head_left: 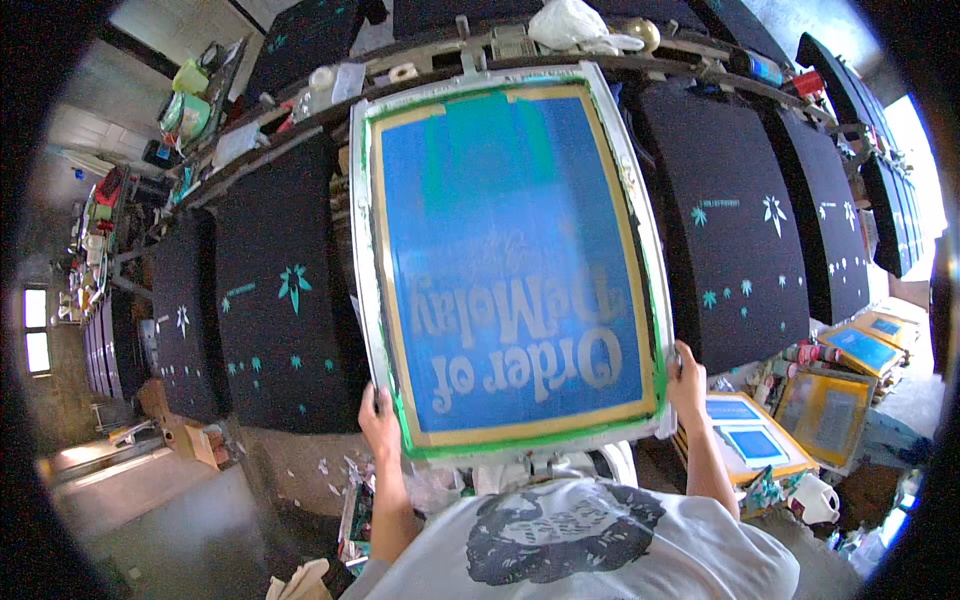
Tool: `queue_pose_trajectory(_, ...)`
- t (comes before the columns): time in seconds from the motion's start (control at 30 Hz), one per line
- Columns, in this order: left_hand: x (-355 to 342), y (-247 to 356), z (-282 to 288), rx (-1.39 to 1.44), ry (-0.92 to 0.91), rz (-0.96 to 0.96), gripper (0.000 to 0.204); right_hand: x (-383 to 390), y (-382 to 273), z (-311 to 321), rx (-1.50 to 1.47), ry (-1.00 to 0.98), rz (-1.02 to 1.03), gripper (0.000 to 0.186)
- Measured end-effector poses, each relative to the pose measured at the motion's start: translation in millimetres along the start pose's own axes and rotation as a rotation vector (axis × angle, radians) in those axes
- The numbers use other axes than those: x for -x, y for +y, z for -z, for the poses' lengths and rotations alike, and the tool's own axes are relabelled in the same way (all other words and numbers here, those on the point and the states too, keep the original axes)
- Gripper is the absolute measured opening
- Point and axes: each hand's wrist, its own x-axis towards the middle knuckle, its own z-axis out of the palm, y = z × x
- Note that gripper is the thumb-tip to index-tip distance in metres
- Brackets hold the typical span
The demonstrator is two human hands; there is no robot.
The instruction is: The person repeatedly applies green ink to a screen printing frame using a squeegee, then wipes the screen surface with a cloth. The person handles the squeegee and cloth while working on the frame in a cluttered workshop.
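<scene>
A large screen-printing frame [515, 260] fills the middle of the view, with blue mesh, a tan taped border and a pale metal rim edged in green. Pale lettering shows upside down on the mesh, and a teal ink patch covers its far end. My left hand [380, 422] grips the near left corner of the rim, fingers wrapped round the side. On the opposite side, my right hand [686, 382] holds the right rim a little above the near corner. The fingertips under the frame are hidden, as is whatever lies directly beneath it.
Black printed fabric panels [285, 290] with teal and white leaf shapes stand left of the frame; similar black panels [735, 230] stand right. Behind runs a cluttered rail with a white plastic bag [575, 27]. More screens [745, 440] lie at lower right near a white jug [815, 498].
</scene>
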Motion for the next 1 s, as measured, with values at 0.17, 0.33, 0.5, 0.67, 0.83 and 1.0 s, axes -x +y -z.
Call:
queue_pose_trajectory(0.17,0.7,13.8,3.9,0.090,-0.091,-0.009,0.044,8.3,14.7,3.2,-0.015,-0.005,0.052,0.042)
queue_pose_trajectory(0.33,0.8,16.9,13.6,0.088,-0.094,0.027,0.044,15.1,12.4,6.3,-0.033,0.042,0.095,0.042)
queue_pose_trajectory(0.5,3.5,20.5,13.7,0.100,-0.061,0.054,0.042,10.2,-9.2,20.5,-0.029,-0.017,-0.015,0.039)
queue_pose_trajectory(0.67,6.6,35.1,7.9,0.098,-0.074,0.041,0.035,3.5,0.2,16.3,-0.011,-0.011,-0.024,0.041)
queue_pose_trajectory(0.83,2.0,21.4,3.4,0.038,-0.109,0.048,0.039,-1.0,6.2,1.1,-0.035,0.003,0.029,0.050)
queue_pose_trajectory(1.0,3.8,21.0,-6.0,-0.008,-0.062,0.054,0.043,-2.6,8.5,0.2,0.004,-0.043,-0.001,0.054)
